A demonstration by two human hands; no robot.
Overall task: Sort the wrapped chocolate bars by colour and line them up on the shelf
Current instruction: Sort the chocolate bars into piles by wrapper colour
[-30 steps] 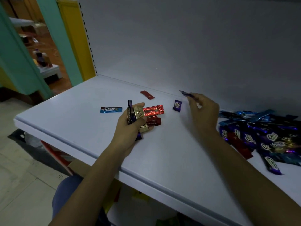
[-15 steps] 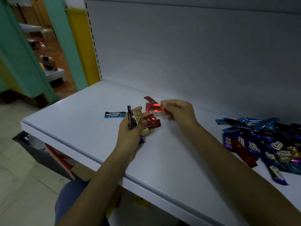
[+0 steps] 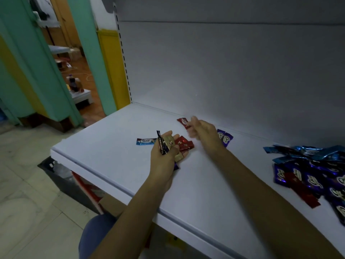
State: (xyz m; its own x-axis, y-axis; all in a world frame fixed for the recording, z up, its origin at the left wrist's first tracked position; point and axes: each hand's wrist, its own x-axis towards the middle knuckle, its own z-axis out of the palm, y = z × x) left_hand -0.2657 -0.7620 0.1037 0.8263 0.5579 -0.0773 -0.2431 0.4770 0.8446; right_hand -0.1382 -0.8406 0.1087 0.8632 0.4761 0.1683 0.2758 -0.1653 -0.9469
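White shelf (image 3: 104, 148), left hand (image 3: 162, 162) gripping bars (image 3: 169, 143), right hand (image 3: 204, 132) blurred

One light-blue bar (image 3: 146, 141), one lone red bar (image 3: 182, 121), two purple bars (image 3: 228, 139), one held clutch (image 3: 169, 144), one heap (image 3: 308, 171).

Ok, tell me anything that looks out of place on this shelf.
The pile at the right is a jumble: blue, purple and red bars overlap at all angles, unsorted. The left hand grips a mixed bunch too: dark, gold, red.

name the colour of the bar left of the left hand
The bar is light blue; head view.
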